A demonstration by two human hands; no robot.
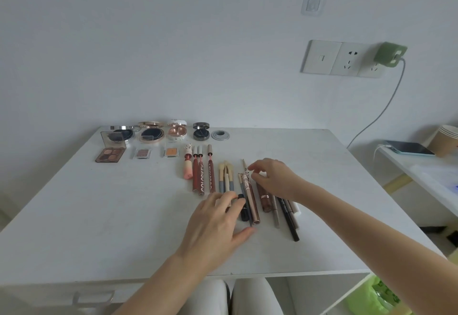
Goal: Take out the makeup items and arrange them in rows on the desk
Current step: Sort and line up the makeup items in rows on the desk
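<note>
1. the left hand [218, 225] lies nearest on the white desk [99, 215], fingers curled onto a small black tube [244, 209]; whether it truly grips it i cannot tell.
2. just beyond, the right hand [272, 178] hovers with loosely curled fingers, fingertips at the top of an ornate rose-gold pen [250, 195]; a pinch is unclear.
3. left of that pen lie small brushes [225, 177] and lip tubes [202, 173].
4. farther back sit eyeshadow palettes [110, 155], then open compacts [151, 132] at the desk's far edge.

Compacts [151, 132] line the desk's [99, 215] back edge, palettes [110, 155] before them, pencils [277, 205] right of lip tubes [201, 176].
</note>
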